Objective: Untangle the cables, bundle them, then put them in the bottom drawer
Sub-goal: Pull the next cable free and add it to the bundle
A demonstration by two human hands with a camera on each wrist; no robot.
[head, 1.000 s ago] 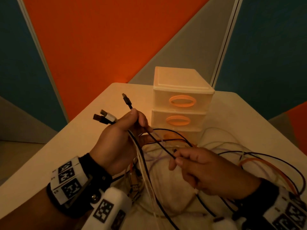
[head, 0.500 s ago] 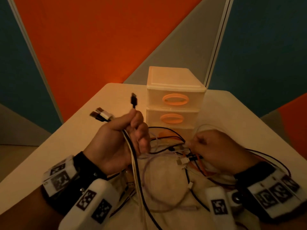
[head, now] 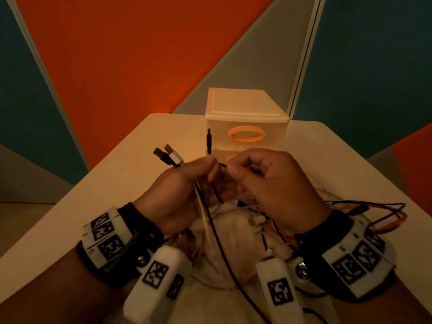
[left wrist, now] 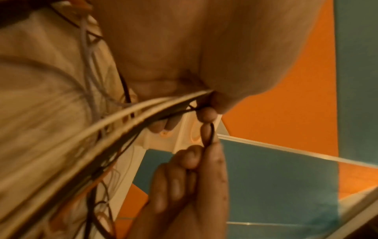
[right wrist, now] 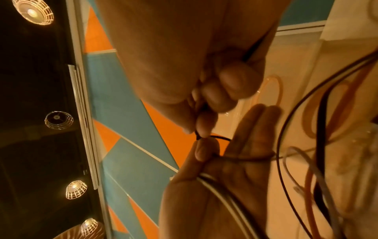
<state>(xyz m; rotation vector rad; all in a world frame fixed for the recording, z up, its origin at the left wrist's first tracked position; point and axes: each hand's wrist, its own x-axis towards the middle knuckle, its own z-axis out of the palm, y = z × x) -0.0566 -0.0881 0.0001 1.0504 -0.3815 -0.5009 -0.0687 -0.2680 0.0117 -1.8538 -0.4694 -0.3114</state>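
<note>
My left hand [head: 208,170] grips a bunch of cables [head: 205,220]. Black and white USB plugs [head: 168,155] stick out past its knuckles, and a thin black plug [head: 208,139] stands upright above it. My right hand [head: 230,167] meets it, thumb and forefinger pinching a thin black cable [right wrist: 220,137] beside the left thumb [right wrist: 204,150]. In the left wrist view white and black cables [left wrist: 114,119] run up into the fist. The loose tangle [head: 261,220] lies under both hands. Behind stands the cream drawer unit [head: 245,113], its lower drawers hidden by my hands.
The tangle rests on a pale cloth [head: 236,232] spread on the cream table [head: 131,169]. Orange and black cable loops [head: 392,220] trail toward the table's right edge. Orange and teal wall panels stand close behind the drawers.
My right hand has risen from the tangle on the table up to my left hand, bringing a black cable with it. The black plug in my left hand now stands upright.
</note>
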